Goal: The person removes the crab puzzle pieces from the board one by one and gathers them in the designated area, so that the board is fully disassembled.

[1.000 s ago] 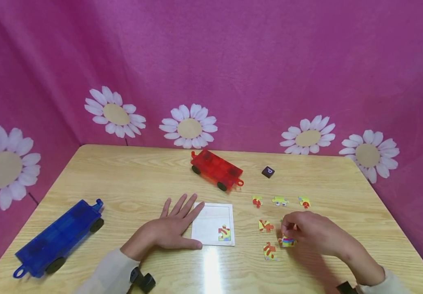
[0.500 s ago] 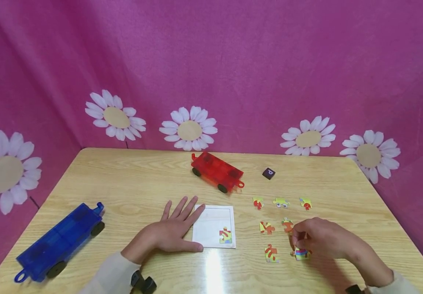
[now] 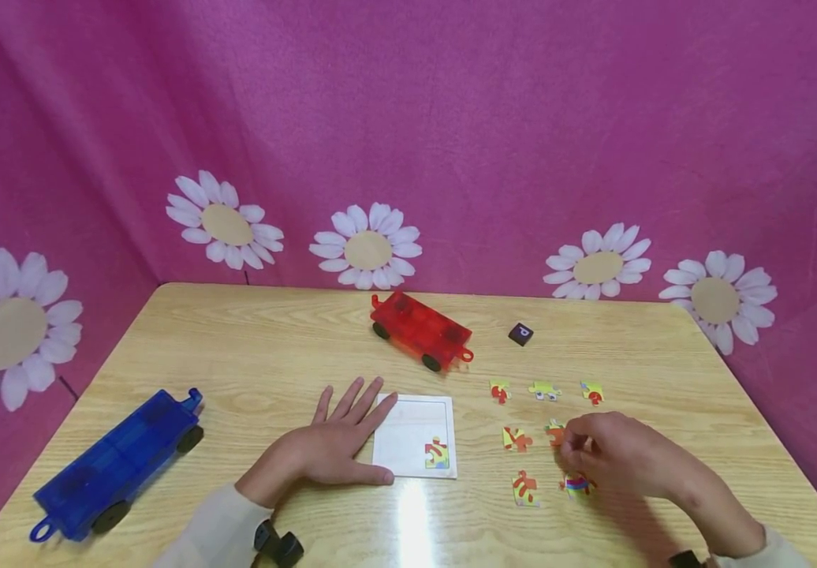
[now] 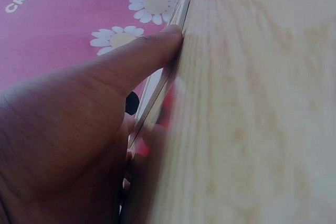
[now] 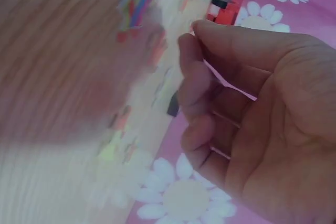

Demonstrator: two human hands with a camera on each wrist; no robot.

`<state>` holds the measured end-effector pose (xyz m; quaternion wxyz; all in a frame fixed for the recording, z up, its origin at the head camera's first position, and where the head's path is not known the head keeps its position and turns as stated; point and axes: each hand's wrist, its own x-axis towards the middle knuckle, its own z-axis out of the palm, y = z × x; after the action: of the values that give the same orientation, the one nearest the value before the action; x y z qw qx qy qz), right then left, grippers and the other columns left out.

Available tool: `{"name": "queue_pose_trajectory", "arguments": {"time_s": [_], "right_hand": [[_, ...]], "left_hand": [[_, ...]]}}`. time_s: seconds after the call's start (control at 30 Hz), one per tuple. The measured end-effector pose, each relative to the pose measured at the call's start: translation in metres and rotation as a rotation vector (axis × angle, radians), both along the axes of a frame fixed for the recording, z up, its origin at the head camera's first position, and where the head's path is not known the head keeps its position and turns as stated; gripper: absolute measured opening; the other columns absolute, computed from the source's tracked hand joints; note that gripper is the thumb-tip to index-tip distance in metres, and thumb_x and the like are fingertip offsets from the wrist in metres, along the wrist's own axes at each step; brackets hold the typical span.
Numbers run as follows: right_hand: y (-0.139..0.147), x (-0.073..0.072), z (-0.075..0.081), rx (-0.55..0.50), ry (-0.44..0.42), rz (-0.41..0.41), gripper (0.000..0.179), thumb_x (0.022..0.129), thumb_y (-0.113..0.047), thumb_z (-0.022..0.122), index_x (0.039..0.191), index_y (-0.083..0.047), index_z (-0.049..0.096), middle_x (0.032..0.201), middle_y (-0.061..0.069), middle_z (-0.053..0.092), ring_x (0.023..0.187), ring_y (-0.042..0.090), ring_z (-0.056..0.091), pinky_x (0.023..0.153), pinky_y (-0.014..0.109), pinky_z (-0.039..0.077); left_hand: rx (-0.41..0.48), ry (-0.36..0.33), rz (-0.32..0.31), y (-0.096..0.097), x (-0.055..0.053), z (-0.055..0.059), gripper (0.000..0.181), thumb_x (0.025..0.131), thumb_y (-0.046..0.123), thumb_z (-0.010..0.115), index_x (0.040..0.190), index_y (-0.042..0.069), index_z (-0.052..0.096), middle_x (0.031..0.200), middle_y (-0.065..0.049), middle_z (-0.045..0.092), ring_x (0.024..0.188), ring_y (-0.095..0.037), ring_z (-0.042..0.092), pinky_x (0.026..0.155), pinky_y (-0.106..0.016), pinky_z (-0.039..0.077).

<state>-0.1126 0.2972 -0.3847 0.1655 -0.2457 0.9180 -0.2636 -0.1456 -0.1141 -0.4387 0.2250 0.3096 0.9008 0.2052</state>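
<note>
My left hand lies with spread fingers on the table, its index finger and thumb touching the left side of a white square puzzle board. One yellow-and-red jigsaw piece sits in the board's lower right corner. Over the loose pieces on the right hovers my right hand, fingers loosely bent, thumb and index tips close together with nothing between them in the right wrist view. Just below those fingertips, a rainbow-striped jigsaw piece rests on the table. An orange jigsaw piece beside the fingers is partly covered.
More loose jigsaw pieces lie right of the board, such as a red-and-yellow piece and a piece with eyes. A red toy wagon, a small black tile and a blue toy wagon also stand on the table.
My right hand has slid the rainbow-striped piece to the right and slightly nearer, then let go of it and lifted a little. My left hand keeps its place.
</note>
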Motion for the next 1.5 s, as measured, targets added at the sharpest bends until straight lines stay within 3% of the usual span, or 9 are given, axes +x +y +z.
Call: {"name": "queue_pose_trajectory", "arguments": {"time_s": [0.33, 0.47, 0.6, 0.8, 1.1, 1.5], "right_hand": [[-0.070, -0.013, 0.007, 0.019, 0.158, 0.049, 0.003, 0.096, -0.017, 0.075, 0.097, -0.019, 0.073, 0.084, -0.019, 0.061, 0.074, 0.003, 0.054, 0.065, 0.027, 0.048], [-0.102, -0.014, 0.003, 0.062, 0.197, 0.101, 0.011, 0.093, -0.019, 0.078, 0.103, -0.019, 0.074, 0.087, -0.019, 0.062, 0.077, 0.006, 0.056, 0.068, 0.029, 0.050], [-0.123, -0.018, -0.004, 0.117, 0.197, 0.144, 0.028, 0.091, -0.027, 0.081, 0.115, -0.015, 0.073, 0.097, -0.010, 0.062, 0.077, 0.006, 0.056, 0.067, 0.030, 0.052], [-0.135, -0.020, -0.018, 0.150, 0.167, 0.160, 0.031, 0.085, -0.034, 0.086, 0.108, -0.018, 0.072, 0.095, -0.007, 0.056, 0.069, 0.006, 0.051, 0.063, 0.028, 0.048], [-0.142, -0.020, -0.018, 0.181, 0.147, 0.138, 0.026, 0.084, -0.030, 0.086, 0.100, -0.019, 0.069, 0.091, -0.009, 0.054, 0.071, 0.007, 0.052, 0.065, 0.030, 0.048], [-0.148, -0.017, -0.016, 0.107, 0.194, 0.074, 0.007, 0.097, -0.016, 0.072, 0.094, -0.020, 0.067, 0.081, -0.014, 0.056, 0.071, 0.007, 0.053, 0.067, 0.032, 0.049]], "left_hand": [[0.006, -0.002, -0.006, -0.001, -0.002, 0.000, 0.106, 0.090, 0.072, 0.061, 0.168, 0.021, 0.010, 0.172, -0.006, -0.009, 0.155, -0.031, -0.015, 0.116, -0.064, -0.014], [-0.003, 0.005, -0.009, 0.001, -0.001, 0.000, 0.105, 0.090, 0.071, 0.061, 0.168, 0.022, 0.009, 0.172, -0.005, -0.009, 0.155, -0.031, -0.015, 0.116, -0.064, -0.014], [-0.016, 0.016, -0.009, 0.003, -0.003, -0.002, 0.106, 0.090, 0.073, 0.060, 0.168, 0.024, 0.008, 0.172, -0.004, -0.010, 0.155, -0.030, -0.016, 0.116, -0.063, -0.015], [-0.011, 0.019, -0.022, 0.002, -0.002, -0.002, 0.106, 0.090, 0.074, 0.058, 0.168, 0.024, 0.006, 0.172, -0.004, -0.012, 0.155, -0.030, -0.017, 0.115, -0.063, -0.015], [-0.006, 0.017, -0.017, 0.001, -0.001, -0.001, 0.105, 0.090, 0.072, 0.060, 0.168, 0.024, 0.008, 0.172, -0.004, -0.010, 0.155, -0.030, -0.015, 0.116, -0.063, -0.014], [-0.023, 0.009, -0.006, 0.000, -0.001, -0.001, 0.105, 0.090, 0.072, 0.060, 0.168, 0.024, 0.008, 0.172, -0.003, -0.010, 0.155, -0.029, -0.015, 0.116, -0.063, -0.014]]}}
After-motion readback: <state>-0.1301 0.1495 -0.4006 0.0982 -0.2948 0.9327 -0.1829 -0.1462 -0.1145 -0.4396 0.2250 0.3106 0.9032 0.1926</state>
